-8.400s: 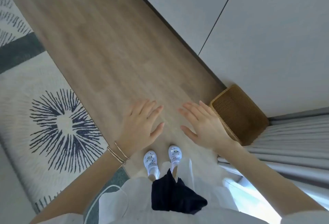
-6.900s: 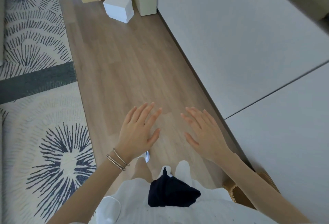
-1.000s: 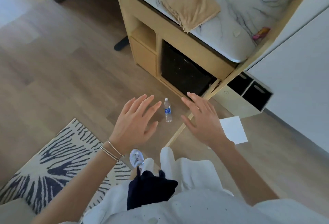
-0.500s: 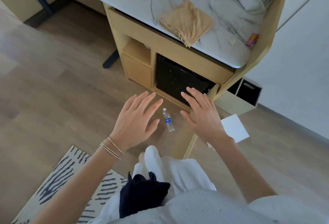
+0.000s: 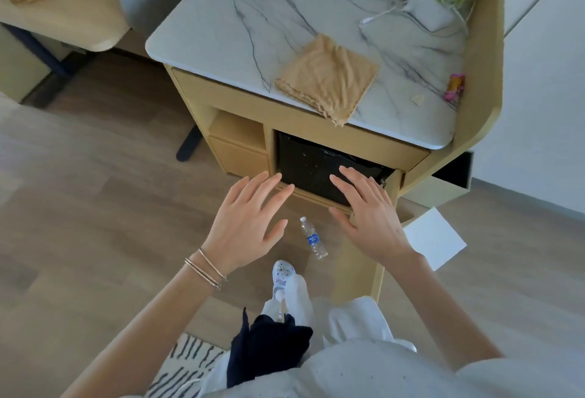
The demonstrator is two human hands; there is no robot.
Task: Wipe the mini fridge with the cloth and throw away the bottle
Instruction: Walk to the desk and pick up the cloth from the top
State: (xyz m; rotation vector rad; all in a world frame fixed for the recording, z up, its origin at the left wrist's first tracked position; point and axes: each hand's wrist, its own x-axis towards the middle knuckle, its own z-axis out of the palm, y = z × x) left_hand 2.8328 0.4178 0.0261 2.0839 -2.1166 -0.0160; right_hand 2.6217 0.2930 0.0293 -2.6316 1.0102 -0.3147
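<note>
The left hand [image 5: 250, 223] and the right hand [image 5: 367, 220] were held in the air before the black mini fridge [image 5: 308, 165], palms down, fingers straight and spread; nothing was held or touched. The small clear plastic bottle with a blue label [image 5: 313, 239] was seen lying on the wooden floor [image 5: 110, 207] just before the fridge. The tan crumpled cloth [image 5: 329, 79] was laid on the white marble top [image 5: 240, 17] above the fridge.

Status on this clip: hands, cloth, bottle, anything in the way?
Hands open, empty: left hand, right hand. Untouched cloth on marble top; bottle lying on floor before mini fridge. Stray white sheet on floor, aside.
</note>
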